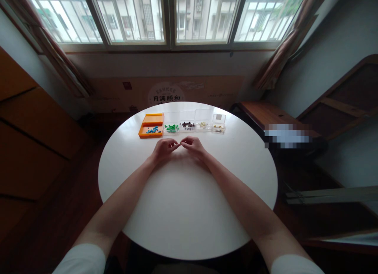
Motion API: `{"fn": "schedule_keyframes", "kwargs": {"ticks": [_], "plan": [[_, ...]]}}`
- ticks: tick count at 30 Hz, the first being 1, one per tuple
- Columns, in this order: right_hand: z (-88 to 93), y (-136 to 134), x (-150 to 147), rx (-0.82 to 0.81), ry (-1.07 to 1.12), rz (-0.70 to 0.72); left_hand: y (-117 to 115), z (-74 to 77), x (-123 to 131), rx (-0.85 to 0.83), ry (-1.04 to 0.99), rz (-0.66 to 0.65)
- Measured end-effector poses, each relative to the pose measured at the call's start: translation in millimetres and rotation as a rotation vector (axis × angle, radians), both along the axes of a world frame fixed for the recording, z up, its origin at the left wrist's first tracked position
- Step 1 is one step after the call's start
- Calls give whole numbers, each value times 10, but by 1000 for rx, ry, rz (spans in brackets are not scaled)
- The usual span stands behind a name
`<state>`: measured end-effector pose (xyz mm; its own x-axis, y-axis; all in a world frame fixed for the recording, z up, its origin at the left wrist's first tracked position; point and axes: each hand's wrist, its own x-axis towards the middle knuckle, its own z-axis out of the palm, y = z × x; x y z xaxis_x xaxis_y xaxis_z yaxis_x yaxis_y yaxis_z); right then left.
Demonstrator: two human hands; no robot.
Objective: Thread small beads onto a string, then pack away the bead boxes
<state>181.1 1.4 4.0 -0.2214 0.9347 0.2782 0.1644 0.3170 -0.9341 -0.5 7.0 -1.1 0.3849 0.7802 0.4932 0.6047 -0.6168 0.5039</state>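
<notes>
My left hand (pixel 165 147) and my right hand (pixel 192 146) meet over the far half of the white round table (pixel 183 211). Thumb and fingers are pinched on both, with the fingertips touching or almost touching. Whatever lies between them is too small to make out. Just beyond the hands stands a row of open boxes. An orange box (pixel 141 133) holds small blue pieces (pixel 153 130). Clear plastic boxes beside it hold green pieces (pixel 171 128), dark brown pieces (pixel 188 125) and pale yellowish pieces (pixel 203 124). The smallest clear box (pixel 223 130), at the right end, has a few gold-coloured bits.
Behind the table, a printed cardboard panel (pixel 218 91) leans below a barred window (pixel 169 47). A wooden bench (pixel 271 114) stands to the right, with a blurred-out patch on it. Wooden cabinets (pixel 29 128) line the left side.
</notes>
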Motion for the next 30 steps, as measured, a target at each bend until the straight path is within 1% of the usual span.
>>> {"fn": "schedule_keyframes", "kwargs": {"ticks": [15, 21, 23, 25, 27, 30], "plan": [[7, 9, 5, -2, -1, 11, -10, 23, 0, -11, -6, 7], [2, 23, -1, -44, 45, -49, -3, 32, -12, -8, -24, 10], [31, 54, -7, -56, 71, -79, 1, 32, -17, -10, -52, 28], [89, 115, -28, -24, 53, -122, 8, 30, -20, -13, -77, 48], [172, 215, -71, 38, -13, -172, 15, 29, -25, -12, -87, 56], [311, 440, -174, 130, -118, -258, 23, 28, -33, 1, -79, 56]]}}
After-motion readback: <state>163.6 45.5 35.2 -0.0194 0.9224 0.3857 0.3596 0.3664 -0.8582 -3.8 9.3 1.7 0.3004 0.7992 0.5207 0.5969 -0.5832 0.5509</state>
